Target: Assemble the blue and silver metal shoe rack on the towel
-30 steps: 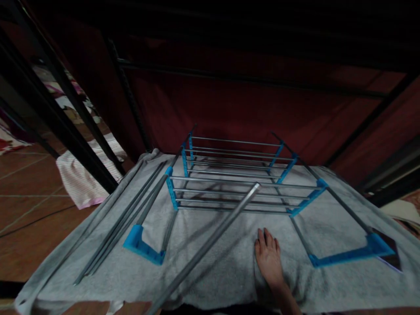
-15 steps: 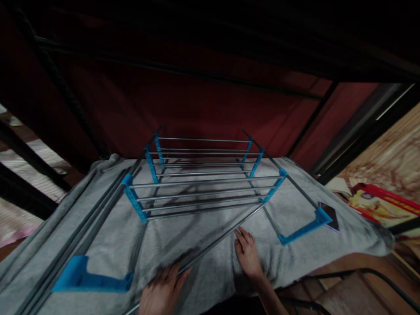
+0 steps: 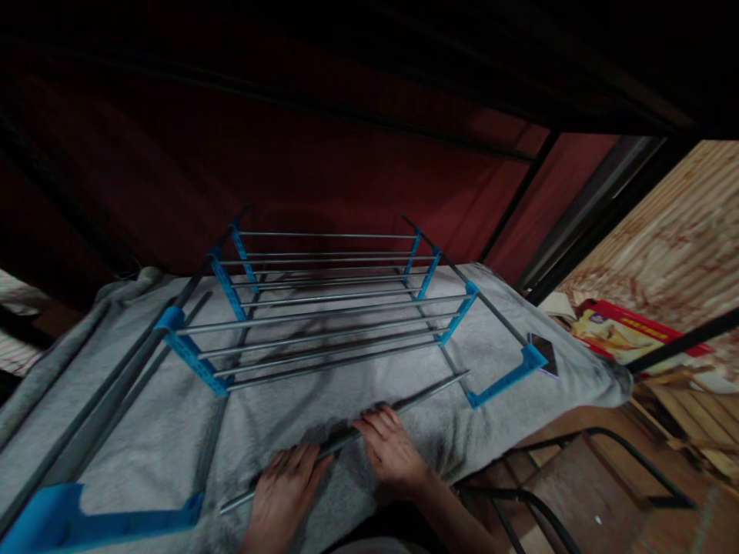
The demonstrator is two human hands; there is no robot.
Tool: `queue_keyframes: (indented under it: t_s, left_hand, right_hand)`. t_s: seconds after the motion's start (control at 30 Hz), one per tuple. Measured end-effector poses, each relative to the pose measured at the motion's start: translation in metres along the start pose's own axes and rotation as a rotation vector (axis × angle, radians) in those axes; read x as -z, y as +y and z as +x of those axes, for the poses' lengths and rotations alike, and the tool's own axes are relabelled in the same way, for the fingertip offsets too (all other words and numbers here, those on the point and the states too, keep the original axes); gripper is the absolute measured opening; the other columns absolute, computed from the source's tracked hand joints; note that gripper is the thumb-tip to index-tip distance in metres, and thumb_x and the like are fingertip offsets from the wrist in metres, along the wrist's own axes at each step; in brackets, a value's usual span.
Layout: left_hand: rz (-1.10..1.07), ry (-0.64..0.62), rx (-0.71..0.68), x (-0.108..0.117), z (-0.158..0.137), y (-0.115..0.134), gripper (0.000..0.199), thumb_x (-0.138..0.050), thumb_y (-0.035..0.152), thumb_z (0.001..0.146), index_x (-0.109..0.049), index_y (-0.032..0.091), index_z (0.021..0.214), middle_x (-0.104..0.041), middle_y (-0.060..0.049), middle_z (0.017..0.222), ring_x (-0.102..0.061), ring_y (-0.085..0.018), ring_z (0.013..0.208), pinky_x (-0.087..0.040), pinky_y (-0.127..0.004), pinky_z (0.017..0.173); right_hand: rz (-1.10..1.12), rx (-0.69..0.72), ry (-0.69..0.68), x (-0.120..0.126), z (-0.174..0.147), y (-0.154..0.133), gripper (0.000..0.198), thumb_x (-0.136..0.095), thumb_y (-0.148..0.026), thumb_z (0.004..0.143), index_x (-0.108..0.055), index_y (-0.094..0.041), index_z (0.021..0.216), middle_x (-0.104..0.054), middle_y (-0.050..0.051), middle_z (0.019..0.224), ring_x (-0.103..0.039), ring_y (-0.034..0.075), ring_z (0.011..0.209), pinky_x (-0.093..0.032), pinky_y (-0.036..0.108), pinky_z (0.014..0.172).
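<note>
A loose metal tube (image 3: 430, 392) lies slantwise near the front edge of the grey blanket, its right end raised toward the rack. My left hand (image 3: 289, 485) has its fingers wrapped over the tube's left part. Closer to its middle, my right hand (image 3: 392, 452) also closes over the tube, fingers on top. Just beyond stands a partly built rack (image 3: 340, 336) of grey tubes joined by blue plastic brackets. A blue end bracket (image 3: 508, 382) is at its near right corner, and another blue end bracket (image 3: 135, 523) at the near left.
Several long grey tubes (image 3: 109, 392) lie along the left side of the blanket (image 3: 346, 508). A phone (image 3: 543, 354) rests by the right bracket. To the right are a red and yellow box (image 3: 623, 331) and a metal-framed chair (image 3: 589, 485). Behind hangs a dark red cloth (image 3: 323, 169).
My right hand has come onto the tube from beside it. The tube has shifted, and its left end now shows. The view has turned slightly right.
</note>
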State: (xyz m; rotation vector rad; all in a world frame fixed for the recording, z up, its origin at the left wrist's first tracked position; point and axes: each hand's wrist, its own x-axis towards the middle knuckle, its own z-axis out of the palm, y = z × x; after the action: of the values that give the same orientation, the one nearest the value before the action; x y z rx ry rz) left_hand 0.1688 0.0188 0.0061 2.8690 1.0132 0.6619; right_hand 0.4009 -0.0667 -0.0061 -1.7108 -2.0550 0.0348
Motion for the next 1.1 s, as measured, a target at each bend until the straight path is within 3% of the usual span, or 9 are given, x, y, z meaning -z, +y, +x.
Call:
queue_keyframes:
  t_s: [0.1, 0.2, 0.33, 0.57, 0.7, 1.1]
  left_hand:
    - [0.034, 0.036, -0.009, 0.002, -0.001, -0.002, 0.03, -0.043, 0.031, 0.1, -0.07, 0.024, 0.09, -0.074, -0.002, 0.084, -0.068, -0.018, 0.077, -0.051, -0.033, 0.076]
    - [0.074, 0.093, 0.02, 0.009, -0.006, 0.0, 0.023, -0.046, 0.028, 0.1, -0.069, 0.023, 0.097, -0.073, -0.002, 0.09, -0.067, -0.018, 0.082, -0.051, -0.033, 0.081]
    - [0.064, 0.074, 0.1, 0.017, -0.013, 0.005, 0.021, -0.047, 0.021, 0.098, -0.067, 0.022, 0.104, -0.071, -0.003, 0.093, -0.065, -0.02, 0.088, -0.049, -0.036, 0.085]
    - [0.038, 0.013, 0.161, 0.03, -0.024, 0.015, 0.017, -0.052, 0.025, 0.098, -0.064, 0.022, 0.11, -0.069, -0.002, 0.099, -0.062, -0.018, 0.092, -0.046, -0.035, 0.091]
    - [0.05, 0.02, 0.174, 0.035, -0.029, 0.016, 0.019, -0.051, 0.026, 0.099, -0.064, 0.022, 0.111, -0.069, -0.003, 0.099, -0.063, -0.018, 0.093, -0.046, -0.035, 0.092]
    - [0.078, 0.052, 0.137, 0.078, -0.025, 0.024, 0.023, -0.053, 0.024, 0.098, -0.064, 0.022, 0.118, -0.07, -0.004, 0.101, -0.062, -0.018, 0.093, -0.047, -0.034, 0.086]
  right_hand:
    - [-0.026, 0.021, -0.118, -0.005, 0.014, -0.009, 0.042, -0.052, -0.015, 0.094, -0.058, -0.024, 0.135, -0.067, 0.007, 0.115, -0.058, 0.022, 0.108, -0.044, 0.043, 0.105]
    - [-0.032, 0.041, -0.146, -0.002, 0.019, -0.015, 0.042, -0.049, -0.01, 0.094, -0.06, -0.026, 0.132, -0.067, 0.005, 0.113, -0.059, 0.021, 0.107, -0.045, 0.039, 0.102]
    - [-0.064, 0.117, -0.106, 0.001, 0.017, -0.015, 0.043, -0.044, -0.009, 0.096, -0.06, -0.023, 0.133, -0.067, 0.007, 0.118, -0.062, 0.022, 0.107, -0.047, 0.041, 0.102]
    - [-0.035, 0.21, -0.045, -0.006, 0.003, -0.007, 0.036, -0.043, -0.028, 0.103, -0.059, -0.025, 0.135, -0.07, 0.007, 0.113, -0.066, 0.022, 0.101, -0.051, 0.039, 0.093]
    - [-0.034, 0.237, -0.032, -0.003, 0.003, -0.013, 0.036, -0.041, -0.028, 0.104, -0.059, -0.023, 0.135, -0.07, 0.007, 0.111, -0.067, 0.022, 0.099, -0.051, 0.039, 0.091]
    - [-0.046, 0.292, -0.004, 0.029, 0.011, -0.028, 0.037, -0.044, -0.025, 0.102, -0.058, -0.024, 0.136, -0.07, 0.007, 0.109, -0.066, 0.022, 0.094, -0.051, 0.039, 0.089]
